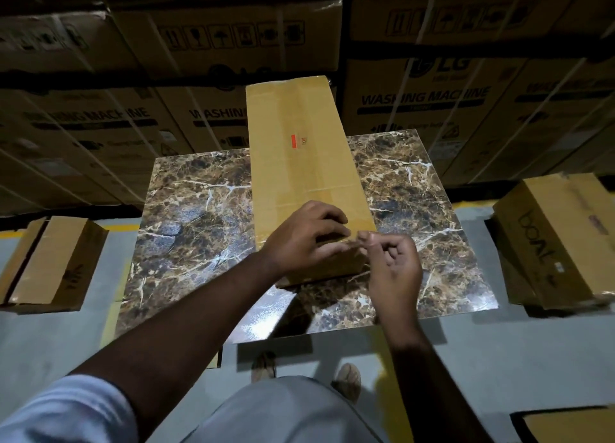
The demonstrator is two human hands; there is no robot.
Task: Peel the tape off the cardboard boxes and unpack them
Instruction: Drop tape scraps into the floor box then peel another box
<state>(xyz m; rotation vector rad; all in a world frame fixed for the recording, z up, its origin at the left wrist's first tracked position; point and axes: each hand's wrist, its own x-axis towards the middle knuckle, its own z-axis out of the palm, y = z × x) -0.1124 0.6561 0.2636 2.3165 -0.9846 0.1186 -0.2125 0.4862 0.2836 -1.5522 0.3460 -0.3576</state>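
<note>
Long cardboard box [304,166] lies lengthwise on the marble table [186,229]. Left hand [304,239] presses its near end; right hand [394,269] pinches the tape [356,241] tip. Thin grip there — it could tear or slip.

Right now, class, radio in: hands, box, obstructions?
Left hand pressing long box's near end. Right hand pinching tape end. Box still sealed on marble table. Nothing obstructing.

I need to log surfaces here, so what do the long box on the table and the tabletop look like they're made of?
The long box looks like plain brown cardboard, matte, with a glossier strip of tape down its length. The tabletop has a brown marble pattern with white veins and a shiny glare; whether it is real stone or a printed laminate, the view cannot settle.
</note>
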